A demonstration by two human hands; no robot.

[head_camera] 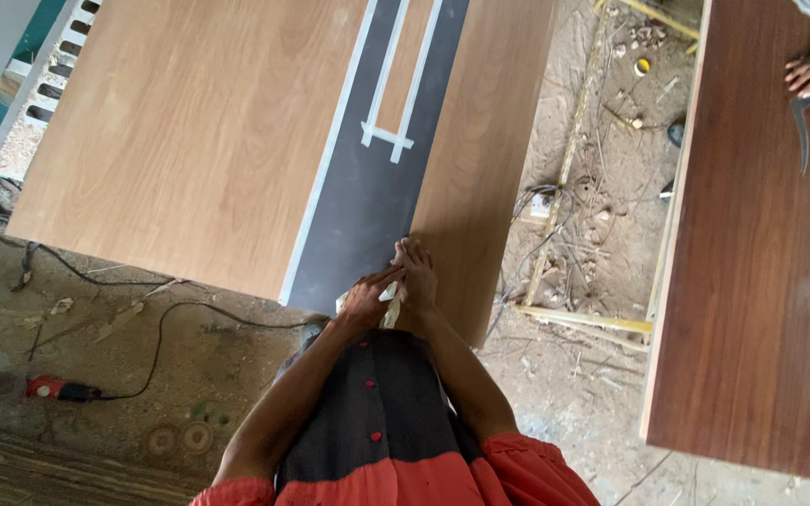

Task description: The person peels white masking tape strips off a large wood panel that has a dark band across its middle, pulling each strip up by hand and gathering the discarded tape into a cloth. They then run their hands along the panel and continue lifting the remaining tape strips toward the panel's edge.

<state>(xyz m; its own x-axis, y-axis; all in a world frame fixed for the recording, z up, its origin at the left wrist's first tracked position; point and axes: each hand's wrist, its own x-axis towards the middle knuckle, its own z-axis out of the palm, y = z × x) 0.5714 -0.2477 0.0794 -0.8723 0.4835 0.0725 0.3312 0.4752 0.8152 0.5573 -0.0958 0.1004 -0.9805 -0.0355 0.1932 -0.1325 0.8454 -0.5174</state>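
Cloth [388, 302], pale and bunched, clasped between both hands, left [366, 302] and right [417, 279], at panel's [199, 150] near edge, panel running lengthwise away.

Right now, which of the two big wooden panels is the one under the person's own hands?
The light oak-coloured panel with the dark grey strip and white edging. Both hands, left and right, rest at its near edge. The dark reddish-brown panel lies apart, on the right.

No package, label, sign or screen can be made out in this head view. The only doubtful item is a small round yellow object [642, 66] on the dirt floor near the top edge, between the two wooden boards; it may be a tape roll or a lid, being too small to identify.
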